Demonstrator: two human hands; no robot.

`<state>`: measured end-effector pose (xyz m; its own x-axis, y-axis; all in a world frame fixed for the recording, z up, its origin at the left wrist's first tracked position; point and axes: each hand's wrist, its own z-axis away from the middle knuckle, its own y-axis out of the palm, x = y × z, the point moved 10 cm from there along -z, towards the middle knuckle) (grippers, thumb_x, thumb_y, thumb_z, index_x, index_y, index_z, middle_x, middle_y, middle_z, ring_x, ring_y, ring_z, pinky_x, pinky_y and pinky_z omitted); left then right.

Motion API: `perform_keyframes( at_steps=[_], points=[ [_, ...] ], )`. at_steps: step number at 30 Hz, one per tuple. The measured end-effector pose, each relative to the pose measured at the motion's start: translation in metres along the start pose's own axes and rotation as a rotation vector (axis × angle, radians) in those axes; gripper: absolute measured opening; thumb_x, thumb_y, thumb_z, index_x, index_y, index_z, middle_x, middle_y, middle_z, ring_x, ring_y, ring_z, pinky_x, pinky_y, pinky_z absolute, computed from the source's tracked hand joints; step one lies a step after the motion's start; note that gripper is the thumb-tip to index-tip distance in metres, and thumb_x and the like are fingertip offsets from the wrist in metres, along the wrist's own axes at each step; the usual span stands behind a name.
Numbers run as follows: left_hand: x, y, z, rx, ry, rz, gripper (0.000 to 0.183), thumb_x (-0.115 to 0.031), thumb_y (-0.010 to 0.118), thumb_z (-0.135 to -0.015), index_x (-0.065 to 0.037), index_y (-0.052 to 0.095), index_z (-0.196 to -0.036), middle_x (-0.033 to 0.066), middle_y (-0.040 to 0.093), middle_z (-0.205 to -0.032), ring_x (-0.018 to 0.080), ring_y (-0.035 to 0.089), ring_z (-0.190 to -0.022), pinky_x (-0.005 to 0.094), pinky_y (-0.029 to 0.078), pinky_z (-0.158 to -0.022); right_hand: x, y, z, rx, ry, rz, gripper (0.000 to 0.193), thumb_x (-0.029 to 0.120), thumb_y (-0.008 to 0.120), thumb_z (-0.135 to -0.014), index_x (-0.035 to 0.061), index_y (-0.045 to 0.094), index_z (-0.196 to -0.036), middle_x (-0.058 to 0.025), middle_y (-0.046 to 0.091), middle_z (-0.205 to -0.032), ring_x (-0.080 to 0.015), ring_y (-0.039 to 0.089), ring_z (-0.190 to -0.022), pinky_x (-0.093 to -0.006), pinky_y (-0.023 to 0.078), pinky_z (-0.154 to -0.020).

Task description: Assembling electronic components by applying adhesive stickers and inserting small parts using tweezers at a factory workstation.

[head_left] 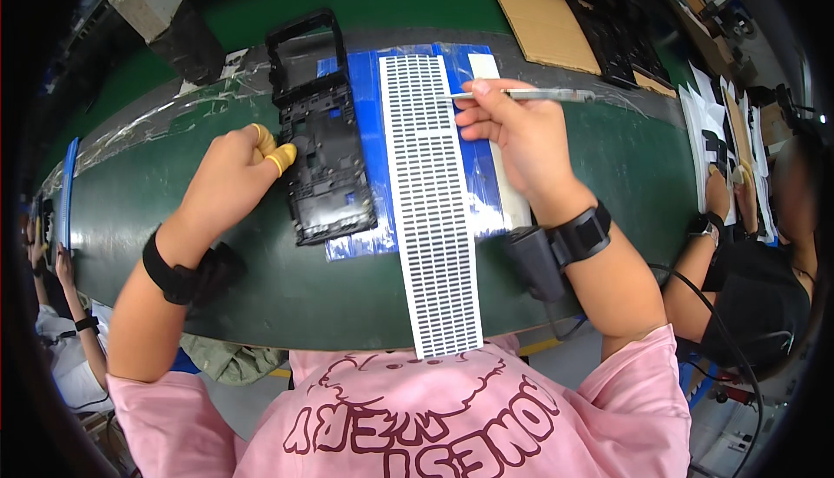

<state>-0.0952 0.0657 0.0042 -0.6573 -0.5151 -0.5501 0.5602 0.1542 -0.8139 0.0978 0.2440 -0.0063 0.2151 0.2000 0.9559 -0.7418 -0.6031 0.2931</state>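
My left hand (241,169), with yellow finger cots on its thumb and forefinger, is closed at the left edge of a black plastic frame (326,152). This frame has an open rectangular section at its far end and lies on a blue sheet (375,144). Beside it on the right runs a long white sheet of small black stickers (434,191), reaching from the far side to the table's near edge. Slim metal tweezers (556,94) are pinched in my right hand (532,144). Their tips point left, over the right edge of the sticker sheet near its far end.
A white strip (484,66) lies right of the sticker sheet. Farther back are a cardboard sheet (547,22) and black parts (608,39). A grey post (178,31) stands far left. Co-workers sit at both sides; the right one's hands (719,196) touch white sheets.
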Motion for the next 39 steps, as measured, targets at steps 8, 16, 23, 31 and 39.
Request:
perform_keyframes(
  at_steps=[8, 16, 23, 31, 39],
  points=[
    [0.01, -0.033, 0.032, -0.263, -0.001, 0.997, 0.011, -0.008, 0.054, -0.077, -0.006, 0.044, -0.081, 0.0005, 0.05, -0.071, 0.0062, 0.049, -0.059, 0.0183, 0.043, -0.051, 0.007, 0.002, 0.008, -0.001, -0.029, 0.127, 0.014, 0.011, 0.059, -0.078, -0.0026, 0.055, -0.08, -0.0061, 0.056, -0.064, -0.0042, 0.047, -0.049, -0.0164, 0.037, -0.042],
    [-0.051, 0.007, 0.027, -0.087, -0.116, 1.57, 0.039, -0.011, 0.051, -0.082, 0.0, 0.041, -0.117, 0.0036, 0.056, -0.087, 0.0058, 0.055, -0.069, 0.0185, 0.049, -0.06, 0.007, -0.011, 0.004, -0.091, -0.035, 0.076, 0.014, 0.002, 0.058, -0.075, 0.0016, 0.045, -0.08, -0.0067, 0.055, -0.063, -0.0048, 0.046, -0.047, -0.0163, 0.036, -0.042],
    [-0.028, 0.035, 0.017, -0.079, -0.172, 1.69, 0.035, -0.013, 0.047, -0.086, -0.006, 0.04, -0.119, 0.0045, 0.053, -0.092, 0.011, 0.053, -0.079, 0.028, 0.05, -0.07, 0.005, -0.013, 0.004, -0.095, -0.07, 0.105, 0.014, 0.002, 0.058, -0.075, 0.0019, 0.045, -0.08, -0.0061, 0.055, -0.062, -0.0042, 0.046, -0.047, -0.0155, 0.036, -0.041],
    [-0.04, 0.029, 0.025, -0.108, -0.159, 1.728, 0.042, -0.024, 0.048, -0.087, -0.006, 0.037, -0.123, 0.0045, 0.053, -0.098, 0.0115, 0.053, -0.082, 0.0273, 0.049, -0.069, 0.002, -0.015, 0.001, -0.104, -0.04, 0.103, 0.013, 0.0, 0.058, -0.075, 0.0021, 0.046, -0.081, -0.0059, 0.056, -0.063, -0.0043, 0.047, -0.047, -0.0152, 0.036, -0.042],
    [-0.059, 0.03, 0.028, -0.016, 0.018, 1.803, 0.041, -0.022, 0.044, -0.088, -0.011, 0.031, -0.126, 0.0069, 0.048, -0.112, 0.0159, 0.051, -0.097, 0.0333, 0.046, -0.081, 0.038, 0.017, 0.027, 0.063, 0.024, -0.068, 0.015, -0.002, 0.056, -0.077, 0.0014, 0.046, -0.087, -0.0137, 0.059, -0.07, -0.0046, 0.044, -0.047, -0.0167, 0.031, -0.041]
  ],
)
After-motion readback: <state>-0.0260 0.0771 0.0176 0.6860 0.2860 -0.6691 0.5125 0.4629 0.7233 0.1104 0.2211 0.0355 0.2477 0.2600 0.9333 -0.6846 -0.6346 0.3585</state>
